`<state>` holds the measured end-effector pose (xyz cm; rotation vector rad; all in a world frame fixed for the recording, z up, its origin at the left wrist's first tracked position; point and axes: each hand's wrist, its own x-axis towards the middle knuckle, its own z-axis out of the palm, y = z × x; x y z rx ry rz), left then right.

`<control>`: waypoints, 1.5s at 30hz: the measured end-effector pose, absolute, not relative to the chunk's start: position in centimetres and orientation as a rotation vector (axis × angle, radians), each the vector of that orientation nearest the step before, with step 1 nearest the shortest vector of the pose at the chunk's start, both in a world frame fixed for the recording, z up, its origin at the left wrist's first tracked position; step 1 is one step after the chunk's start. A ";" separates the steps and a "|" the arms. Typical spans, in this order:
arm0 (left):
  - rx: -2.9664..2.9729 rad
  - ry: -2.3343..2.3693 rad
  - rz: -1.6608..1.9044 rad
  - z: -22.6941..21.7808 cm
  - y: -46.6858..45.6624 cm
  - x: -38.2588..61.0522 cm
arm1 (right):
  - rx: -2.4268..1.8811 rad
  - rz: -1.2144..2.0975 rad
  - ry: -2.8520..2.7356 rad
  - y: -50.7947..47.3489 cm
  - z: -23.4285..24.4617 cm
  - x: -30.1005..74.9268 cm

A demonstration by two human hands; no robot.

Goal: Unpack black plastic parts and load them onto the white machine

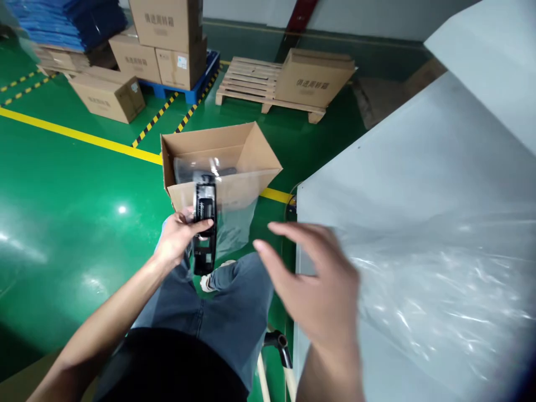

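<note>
A long black plastic part [205, 254] with cut-outs stands roughly upright in my left hand [178, 237], the thumb across its front. Clear plastic film, seemingly a bag [237, 223], hangs beside and behind the part. Just beyond it is an open cardboard box [213, 139] with something dark and film inside; its contents are partly hidden. My right hand [316, 279] is in the air to the right, thumb and fingers apart, holding nothing and slightly blurred.
On my right, a pale grey surface [335, 184] carries a heap of clear plastic bags [435, 301]. Farther off are a wooden pallet [247, 81] with a carton [314, 78], stacked cartons [163, 33] and a blue stack [62, 22]. A black-jointed tube frame [276, 339] stands near my leg.
</note>
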<state>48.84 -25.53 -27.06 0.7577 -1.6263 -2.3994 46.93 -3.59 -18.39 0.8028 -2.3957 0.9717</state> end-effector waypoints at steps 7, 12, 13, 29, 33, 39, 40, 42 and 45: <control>0.950 -1.239 -2.519 -28.0 -23.6 48.9 | 0.918 0.846 -2.605 -8.7 -28.9 51.5; 0.976 -1.207 -2.489 -29.0 -22.4 49.3 | 0.720 0.795 -2.654 -9.6 -30.9 52.4; 0.991 -1.189 -2.455 -29.1 -22.4 49.3 | 0.712 0.806 -2.635 -9.5 -31.2 52.5; 1.030 -1.099 -2.441 -31.4 -24.1 47.7 | 0.949 0.785 -2.452 -7.8 -34.7 56.0; 0.944 -1.230 -2.474 -30.9 -25.6 46.6 | 0.867 0.830 -2.539 -6.0 -36.5 56.2; 0.825 -1.365 -2.494 -29.8 -28.0 42.9 | 0.740 0.741 -2.708 -2.0 -39.2 54.7; 0.792 -1.379 -2.506 -29.6 -28.4 42.0 | 0.713 0.727 -2.734 -1.2 -39.7 54.2; 0.729 -1.374 -2.532 -29.3 -29.1 39.9 | 0.640 0.709 -2.787 0.1 -40.8 52.9; 0.646 -1.337 -2.574 -29.1 -30.2 36.0 | 0.520 0.738 -2.860 1.5 -42.6 50.5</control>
